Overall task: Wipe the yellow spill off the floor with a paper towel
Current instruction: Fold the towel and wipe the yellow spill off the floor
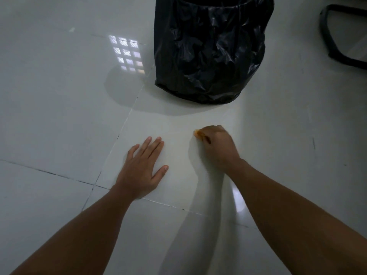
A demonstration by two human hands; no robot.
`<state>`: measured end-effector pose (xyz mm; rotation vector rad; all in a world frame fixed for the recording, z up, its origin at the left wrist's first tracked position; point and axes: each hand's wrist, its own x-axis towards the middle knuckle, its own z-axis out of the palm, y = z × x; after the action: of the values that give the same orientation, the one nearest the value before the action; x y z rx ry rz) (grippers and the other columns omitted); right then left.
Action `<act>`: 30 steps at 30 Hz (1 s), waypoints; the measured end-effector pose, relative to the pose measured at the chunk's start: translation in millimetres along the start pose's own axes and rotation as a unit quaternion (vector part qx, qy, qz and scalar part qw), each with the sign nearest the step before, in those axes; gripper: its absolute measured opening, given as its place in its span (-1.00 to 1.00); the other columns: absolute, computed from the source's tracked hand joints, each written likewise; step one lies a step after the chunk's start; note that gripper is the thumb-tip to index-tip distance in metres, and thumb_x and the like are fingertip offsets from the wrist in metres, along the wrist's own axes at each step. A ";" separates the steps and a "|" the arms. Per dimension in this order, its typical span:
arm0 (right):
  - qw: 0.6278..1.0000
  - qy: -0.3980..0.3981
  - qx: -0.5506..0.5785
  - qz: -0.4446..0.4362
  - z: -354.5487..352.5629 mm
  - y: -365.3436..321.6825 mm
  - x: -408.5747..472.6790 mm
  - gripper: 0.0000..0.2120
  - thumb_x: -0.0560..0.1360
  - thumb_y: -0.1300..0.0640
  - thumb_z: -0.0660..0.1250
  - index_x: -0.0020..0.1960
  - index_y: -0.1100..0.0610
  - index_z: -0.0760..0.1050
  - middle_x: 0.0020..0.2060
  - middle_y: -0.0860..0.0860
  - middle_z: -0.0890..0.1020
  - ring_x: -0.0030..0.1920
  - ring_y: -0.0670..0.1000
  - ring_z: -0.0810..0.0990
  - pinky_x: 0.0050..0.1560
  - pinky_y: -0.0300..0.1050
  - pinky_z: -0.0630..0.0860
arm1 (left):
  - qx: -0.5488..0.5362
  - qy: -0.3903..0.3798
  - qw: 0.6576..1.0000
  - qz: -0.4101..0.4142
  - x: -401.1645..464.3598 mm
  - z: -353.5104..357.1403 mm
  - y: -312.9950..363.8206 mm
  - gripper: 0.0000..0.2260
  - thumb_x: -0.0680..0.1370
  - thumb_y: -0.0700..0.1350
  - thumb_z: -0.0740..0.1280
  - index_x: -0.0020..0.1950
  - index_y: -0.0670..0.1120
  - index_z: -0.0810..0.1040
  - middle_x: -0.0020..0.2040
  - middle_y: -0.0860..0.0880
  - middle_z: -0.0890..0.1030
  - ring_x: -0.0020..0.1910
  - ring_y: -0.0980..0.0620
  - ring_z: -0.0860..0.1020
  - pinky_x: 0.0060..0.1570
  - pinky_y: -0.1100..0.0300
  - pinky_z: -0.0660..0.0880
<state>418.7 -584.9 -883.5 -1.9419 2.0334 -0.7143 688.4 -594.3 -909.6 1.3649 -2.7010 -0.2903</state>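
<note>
My right hand is closed around a wadded paper towel, stained yellow-orange, of which only a small edge shows past my fingers. The fist presses down on the glossy white floor tile. My left hand lies flat on the same tile, fingers spread, palm down, holding nothing. No yellow liquid shows on the floor around the hands; anything under the fist is hidden.
A bin lined with a black plastic bag stands on the floor just beyond my hands. A black chair base curves in at the top right. Tile joints run across the floor to the left.
</note>
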 end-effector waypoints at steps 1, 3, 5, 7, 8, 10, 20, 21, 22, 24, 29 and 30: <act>0.999 -0.014 0.005 -0.036 8.0 -14.1 1.4 -0.85 0.53 0.23 0.27 -0.16 0.12 0.59 -0.17 -0.03 0.65 -0.12 0.07 0.50 -0.02 -0.06 0.48 | 0.000 0.001 1.000 -0.002 0.2 -0.6 -0.9 -0.38 0.61 0.22 0.07 0.62 -0.05 0.16 0.64 0.04 0.17 0.63 0.02 0.05 0.53 -0.09 0.11; 0.993 -0.049 0.007 -0.106 20.6 -36.3 -9.3 -0.85 0.51 0.23 0.29 -0.01 0.19 0.64 -0.08 0.07 0.67 -0.07 0.09 0.53 -0.03 -0.05 0.51 | 0.002 0.000 1.000 -0.002 0.7 -1.0 -0.4 -0.38 0.62 0.22 0.07 0.62 -0.04 0.16 0.64 0.04 0.16 0.63 0.03 0.04 0.54 -0.08 0.11; 0.985 -0.080 0.016 -0.151 22.5 -42.0 -26.8 -0.81 0.52 0.22 0.32 0.08 0.22 0.64 -0.03 0.09 0.66 -0.04 0.09 0.55 -0.02 -0.07 0.54 | 0.004 0.000 1.000 -0.003 0.1 -0.9 -0.6 -0.38 0.62 0.23 0.06 0.62 -0.04 0.16 0.64 0.04 0.15 0.63 0.03 0.04 0.54 -0.08 0.11; 0.984 -0.078 0.016 -0.161 12.8 -27.5 -36.5 -0.78 0.46 0.28 0.40 0.10 0.21 0.65 0.00 0.07 0.67 -0.02 0.09 0.58 0.01 -0.12 0.52 | 0.007 0.003 1.000 -0.002 0.6 -1.0 -0.8 -0.37 0.61 0.23 0.07 0.61 -0.05 0.19 0.64 0.04 0.17 0.63 0.02 0.06 0.53 -0.08 0.12; 0.986 -0.071 0.009 -0.149 4.2 -16.0 -38.5 -0.76 0.42 0.31 0.42 0.09 0.19 0.65 0.01 0.07 0.68 -0.02 0.10 0.58 0.02 -0.12 0.51 | 0.008 0.006 1.000 -0.001 0.9 -1.2 -0.8 -0.37 0.61 0.23 0.07 0.61 -0.05 0.20 0.63 0.04 0.18 0.63 0.01 0.08 0.52 -0.08 0.13; 0.995 -0.048 -0.020 -0.089 -16.9 12.8 -41.1 -0.76 0.42 0.33 0.40 0.07 0.17 0.66 0.01 0.05 0.68 -0.02 0.12 0.58 0.01 -0.10 0.51 | 0.008 0.008 1.000 0.003 1.2 -0.5 -1.1 -0.38 0.61 0.23 0.08 0.60 -0.06 0.22 0.63 0.03 0.20 0.63 0.01 0.09 0.51 -0.07 0.12; 0.986 -0.087 0.005 -0.143 -40.8 22.1 -131.8 -0.81 0.46 0.27 0.34 0.05 0.22 0.63 -0.07 0.09 0.62 -0.11 0.08 0.57 -0.12 -0.06 0.54 | 0.023 -0.001 1.000 0.000 1.5 -0.5 1.3 -0.37 0.61 0.23 0.05 0.60 -0.08 0.20 0.63 0.00 0.20 0.62 -0.03 0.10 0.50 -0.11 0.14; 0.976 -0.119 0.010 -0.183 -33.3 11.4 -135.4 -0.80 0.49 0.24 0.30 0.07 0.20 0.62 -0.05 0.09 0.62 -0.10 0.09 0.57 -0.12 -0.06 0.54 | 0.024 -0.002 1.000 0.000 1.4 -0.4 1.8 -0.37 0.61 0.23 0.05 0.60 -0.08 0.20 0.63 0.00 0.20 0.62 -0.04 0.10 0.50 -0.12 0.15; 0.966 -0.147 0.017 -0.212 -26.8 1.2 -139.6 -0.80 0.51 0.21 0.27 0.07 0.19 0.61 -0.04 0.09 0.61 -0.09 0.10 0.56 -0.13 -0.06 0.52 | 0.025 -0.003 1.000 0.001 1.9 -0.5 1.9 -0.36 0.61 0.22 0.04 0.60 -0.08 0.20 0.62 0.00 0.20 0.62 -0.04 0.10 0.49 -0.12 0.15; 0.958 -0.171 0.033 -0.226 -20.6 -9.3 -144.3 -0.80 0.50 0.22 0.26 0.06 0.18 0.60 -0.04 0.08 0.61 -0.09 0.10 0.55 -0.14 -0.06 0.50 | 0.027 -0.007 1.000 -0.001 2.1 -0.9 2.1 -0.36 0.60 0.22 0.04 0.60 -0.09 0.19 0.62 -0.01 0.20 0.62 -0.05 0.11 0.49 -0.14 0.16; 0.994 -0.034 0.038 -0.094 -30.0 17.8 -132.1 -0.73 0.38 0.33 0.38 0.05 0.16 0.65 -0.03 0.05 0.65 -0.05 0.07 0.59 0.00 -0.13 0.53 | 0.031 -0.010 0.999 0.001 1.4 -0.4 1.4 -0.36 0.61 0.22 0.03 0.61 -0.10 0.18 0.63 -0.02 0.20 0.62 -0.06 0.11 0.50 -0.14 0.15; 0.999 0.015 0.029 -0.037 -34.8 26.7 -130.4 -0.74 0.37 0.36 0.39 0.04 0.17 0.66 -0.06 0.05 0.65 -0.06 0.06 0.58 0.01 -0.11 0.53 | 0.032 -0.010 0.999 0.001 1.0 0.2 1.4 -0.36 0.61 0.22 0.03 0.61 -0.10 0.18 0.63 -0.02 0.20 0.62 -0.07 0.11 0.50 -0.14 0.15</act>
<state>389.9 -450.4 -887.8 -1.9937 1.9449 -0.8130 686.7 -594.3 -909.5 1.3825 -2.7505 -0.2186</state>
